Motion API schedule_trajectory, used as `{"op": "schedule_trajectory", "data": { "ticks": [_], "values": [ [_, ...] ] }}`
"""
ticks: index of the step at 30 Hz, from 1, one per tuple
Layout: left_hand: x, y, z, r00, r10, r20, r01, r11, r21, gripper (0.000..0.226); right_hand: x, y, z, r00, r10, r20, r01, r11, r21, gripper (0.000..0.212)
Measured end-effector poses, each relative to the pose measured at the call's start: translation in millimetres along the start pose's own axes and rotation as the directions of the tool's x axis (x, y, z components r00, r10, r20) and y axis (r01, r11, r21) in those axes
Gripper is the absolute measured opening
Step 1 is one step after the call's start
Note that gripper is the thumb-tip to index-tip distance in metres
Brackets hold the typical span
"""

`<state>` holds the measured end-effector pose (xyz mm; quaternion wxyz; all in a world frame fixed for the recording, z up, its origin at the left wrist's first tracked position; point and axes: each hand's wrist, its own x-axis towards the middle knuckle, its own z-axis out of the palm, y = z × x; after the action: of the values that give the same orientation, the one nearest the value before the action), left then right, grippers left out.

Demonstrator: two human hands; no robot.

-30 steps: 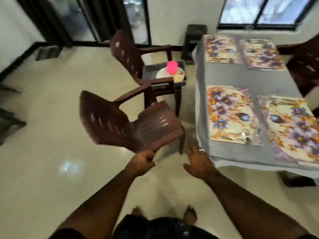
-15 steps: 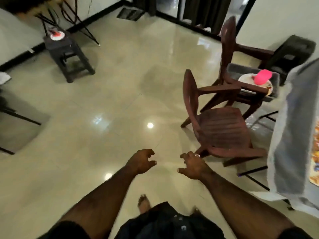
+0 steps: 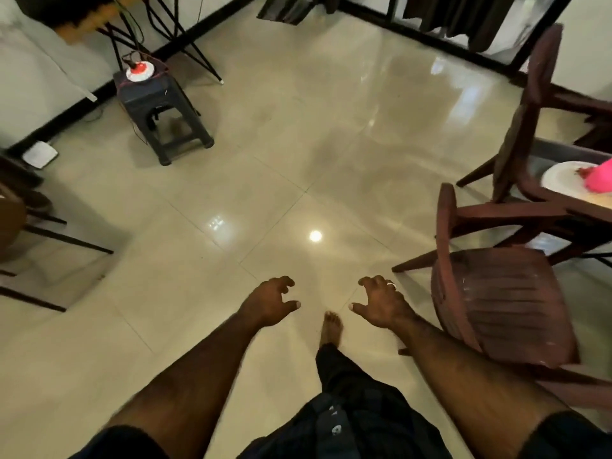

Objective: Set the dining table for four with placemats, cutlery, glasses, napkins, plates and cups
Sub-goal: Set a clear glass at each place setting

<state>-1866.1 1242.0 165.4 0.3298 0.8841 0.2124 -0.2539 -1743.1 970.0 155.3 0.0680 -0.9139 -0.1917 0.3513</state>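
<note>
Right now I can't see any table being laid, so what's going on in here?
Nobody is handling anything at this moment. The person is on the tiled floor, a bare foot forward, with the left hand and right hand held out in front, fingers loosely curled and holding nothing. Two brown plastic chairs stand at the right; the near chair is unoccupied, while the far chair carries a white plate and a pink cup. The dining table is out of view.
</note>
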Motion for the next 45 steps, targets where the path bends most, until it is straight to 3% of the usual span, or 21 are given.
{"op": "schedule_trajectory", "data": {
  "ticks": [6, 10, 19, 25, 33, 39, 45],
  "values": [
    [111.3, 23.2, -101.5, 0.998, -0.031, -0.058, 0.031, 1.0, 0.0, 0.061, 114.0, -14.8, -96.4, 0.995, -0.055, 0.078, 0.061, 0.994, -0.085, 0.078],
    [179.5, 41.0, -158.0, 0.995, -0.046, -0.093, 0.04, 0.997, -0.063, 0.055, 187.9, -7.8, -165.3, 0.991, -0.026, 0.13, 0.018, 0.998, 0.061, 0.067],
    [421.8, 91.7, -292.7, 0.999, 0.039, 0.006, -0.039, 0.995, 0.095, 0.05, 337.6, 45.3, -276.4, 0.972, 0.234, -0.001, -0.225, 0.937, 0.266, 0.056],
    [571.1, 227.0, -358.3, 0.969, 0.183, 0.166, -0.216, 0.953, 0.211, 0.047, 372.2, 76.8, -323.3, 0.888, 0.46, -0.028, -0.382, 0.769, 0.513, 0.06],
    [761.1, 416.0, -366.8, 0.899, 0.325, 0.294, -0.416, 0.843, 0.34, 0.059, 458.4, 193.6, -382.3, 0.815, 0.578, 0.033, -0.496, 0.667, 0.556, 0.081],
    [847.1, 531.6, -385.9, 0.914, 0.284, 0.29, -0.398, 0.764, 0.508, 0.082, 537.9, 286.5, -523.7, 0.871, 0.488, 0.045, -0.432, 0.721, 0.542, 0.096],
    [934.8, 654.4, -390.9, 0.9, 0.327, 0.289, -0.425, 0.808, 0.407, 0.087, 619.5, 385.6, -675.4, 0.863, 0.484, -0.147, -0.329, 0.758, 0.563, 0.098]
  ]
}}
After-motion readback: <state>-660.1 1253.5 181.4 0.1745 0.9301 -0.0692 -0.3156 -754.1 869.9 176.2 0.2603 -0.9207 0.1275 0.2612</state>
